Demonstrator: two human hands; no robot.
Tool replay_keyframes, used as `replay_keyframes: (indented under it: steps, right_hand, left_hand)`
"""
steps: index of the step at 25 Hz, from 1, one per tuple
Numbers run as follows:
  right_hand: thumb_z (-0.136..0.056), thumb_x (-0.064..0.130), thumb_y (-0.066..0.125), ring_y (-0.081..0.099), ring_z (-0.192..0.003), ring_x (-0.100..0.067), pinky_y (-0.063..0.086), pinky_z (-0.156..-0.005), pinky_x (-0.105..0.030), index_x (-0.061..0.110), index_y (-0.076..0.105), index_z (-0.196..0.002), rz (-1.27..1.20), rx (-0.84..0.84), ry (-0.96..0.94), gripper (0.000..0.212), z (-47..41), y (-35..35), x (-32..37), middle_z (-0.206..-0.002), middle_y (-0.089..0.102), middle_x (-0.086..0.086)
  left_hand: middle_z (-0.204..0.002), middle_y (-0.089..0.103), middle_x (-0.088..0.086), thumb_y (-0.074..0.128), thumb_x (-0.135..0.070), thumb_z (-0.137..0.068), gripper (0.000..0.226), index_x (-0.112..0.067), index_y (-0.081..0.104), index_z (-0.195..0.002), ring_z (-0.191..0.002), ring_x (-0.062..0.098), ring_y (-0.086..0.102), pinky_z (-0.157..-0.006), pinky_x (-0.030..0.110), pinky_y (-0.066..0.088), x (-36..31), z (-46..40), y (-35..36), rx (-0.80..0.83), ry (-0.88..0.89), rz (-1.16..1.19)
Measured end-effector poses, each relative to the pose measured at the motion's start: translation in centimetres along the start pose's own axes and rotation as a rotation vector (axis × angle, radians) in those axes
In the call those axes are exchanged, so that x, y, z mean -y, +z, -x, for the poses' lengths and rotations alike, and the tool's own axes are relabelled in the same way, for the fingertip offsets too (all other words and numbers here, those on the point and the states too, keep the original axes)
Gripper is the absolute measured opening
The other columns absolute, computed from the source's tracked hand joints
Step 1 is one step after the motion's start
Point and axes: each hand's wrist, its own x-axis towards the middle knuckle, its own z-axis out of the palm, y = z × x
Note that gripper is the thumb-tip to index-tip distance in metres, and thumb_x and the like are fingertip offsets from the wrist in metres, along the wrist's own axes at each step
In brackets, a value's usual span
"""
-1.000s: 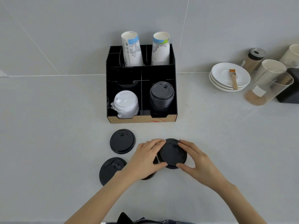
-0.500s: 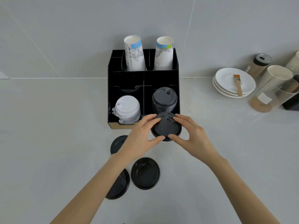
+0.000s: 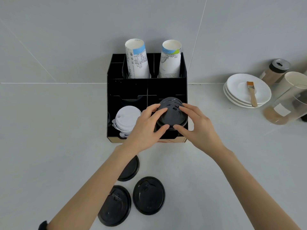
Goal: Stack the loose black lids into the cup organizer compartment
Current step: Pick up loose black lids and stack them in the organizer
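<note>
A black cup organizer (image 3: 127, 87) stands against the wall. Its front right compartment holds a stack of black lids. My left hand (image 3: 146, 128) and my right hand (image 3: 197, 127) both grip one black lid (image 3: 172, 115) from either side, on top of that stack. Three loose black lids lie on the counter in front: one (image 3: 131, 168) partly under my left forearm, one (image 3: 148, 195) to its right and nearer, one (image 3: 114, 206) nearest me. A stack of white lids (image 3: 127, 118) fills the front left compartment.
Two tall paper cups (image 3: 137, 59) (image 3: 170, 59) stand in the organizer's back row. At the right are stacked white saucers (image 3: 237, 90) with a small brush (image 3: 251, 93), a shaker jar (image 3: 275, 70), a clear glass (image 3: 285, 107) and a paper cup (image 3: 292, 82).
Both hands carried one black lid from the counter up and forward onto the black lid stack in the front right compartment. The other loose lids stayed put.
</note>
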Motion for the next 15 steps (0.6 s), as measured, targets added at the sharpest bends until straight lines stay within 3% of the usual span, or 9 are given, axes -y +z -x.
replay_keyframes:
  steps: [4,7,11,15]
  right_hand:
    - [-0.079,0.02,0.067,0.042,-0.126,-0.017,0.024,-0.095,-0.008,0.01,0.044,-0.127,-0.004,-0.07,0.052,0.054,-1.5,0.8,-0.4,-0.139,0.043,-0.005]
    - [-0.079,0.022,0.066,0.041,-0.126,-0.018,0.028,-0.095,-0.012,0.01,0.044,-0.128,0.002,-0.086,0.1,0.054,-2.2,1.3,-0.8,-0.14,0.041,-0.005]
    - [-0.079,0.025,0.065,0.036,-0.128,-0.021,0.038,-0.098,-0.032,0.01,0.042,-0.128,0.063,-0.076,0.129,0.056,-3.0,1.9,-1.1,-0.138,0.041,-0.006]
    - [-0.08,0.026,0.065,0.03,-0.127,-0.025,0.038,-0.099,-0.035,0.008,0.042,-0.127,0.139,-0.05,0.136,0.056,-3.2,2.4,-1.2,-0.138,0.042,-0.008]
  left_hand:
    - [-0.139,0.036,0.011,0.057,-0.02,-0.085,0.049,-0.013,0.04,-0.13,-0.129,0.023,0.035,-0.107,0.032,0.031,0.6,-2.0,0.0,-0.009,-0.008,0.009]
    - [-0.141,0.036,0.01,0.058,-0.021,-0.084,0.051,-0.013,0.039,-0.13,-0.131,0.023,0.033,-0.11,0.037,0.03,1.0,-3.2,0.2,0.015,-0.005,-0.008]
    - [-0.143,0.034,0.009,0.059,-0.023,-0.084,0.053,-0.013,0.038,-0.131,-0.132,0.024,0.031,-0.111,0.039,0.027,1.4,-4.2,0.5,0.043,-0.023,-0.029]
    - [-0.144,0.033,0.008,0.057,-0.025,-0.085,0.052,-0.013,0.037,-0.132,-0.132,0.023,0.032,-0.112,0.04,0.029,2.0,-4.2,0.9,0.068,-0.048,-0.023]
